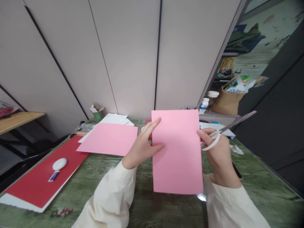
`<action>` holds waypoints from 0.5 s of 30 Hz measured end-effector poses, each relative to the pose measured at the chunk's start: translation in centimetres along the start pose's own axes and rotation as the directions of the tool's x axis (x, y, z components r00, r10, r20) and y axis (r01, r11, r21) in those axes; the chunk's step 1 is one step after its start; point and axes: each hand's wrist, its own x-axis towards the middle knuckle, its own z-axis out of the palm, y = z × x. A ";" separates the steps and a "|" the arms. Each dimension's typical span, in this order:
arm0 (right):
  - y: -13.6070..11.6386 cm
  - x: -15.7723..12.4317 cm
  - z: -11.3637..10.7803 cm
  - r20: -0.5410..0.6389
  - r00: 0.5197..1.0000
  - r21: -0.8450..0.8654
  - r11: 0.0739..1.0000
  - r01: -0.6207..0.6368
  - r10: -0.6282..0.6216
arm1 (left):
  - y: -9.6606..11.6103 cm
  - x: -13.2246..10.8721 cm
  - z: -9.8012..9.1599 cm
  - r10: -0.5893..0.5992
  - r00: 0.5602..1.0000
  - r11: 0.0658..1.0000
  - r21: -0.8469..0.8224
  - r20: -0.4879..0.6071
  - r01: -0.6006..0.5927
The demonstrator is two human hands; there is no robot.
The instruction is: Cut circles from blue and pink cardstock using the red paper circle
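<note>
Pink sheet (177, 152) upheld, scissors (228, 129) — red card (40, 180) aside

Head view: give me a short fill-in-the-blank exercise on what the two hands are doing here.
1. The left hand pinches the upright pink sheet by its ____ edge.
2. The right hand has its fingers through the white handles of the ____.
3. The white mouse rests on a ____ sheet.

Missing words: left; scissors; red
</note>
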 end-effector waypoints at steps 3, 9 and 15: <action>-0.1 0.0 0.0 -0.026 1.000 -0.060 0.998 0.001 -0.003 | 0.0 0.1 0.1 -0.009 1.000 1.000 -0.011 -0.009 0.009; 0.6 0.2 -0.1 0.013 1.000 0.089 0.996 -0.023 0.022 | -0.7 0.3 0.2 0.037 0.998 0.994 -0.096 -0.056 -0.043; 0.5 0.0 0.1 -0.052 0.999 0.112 0.993 0.022 -0.016 | -0.5 0.3 0.1 0.021 0.999 0.994 -0.109 -0.042 -0.026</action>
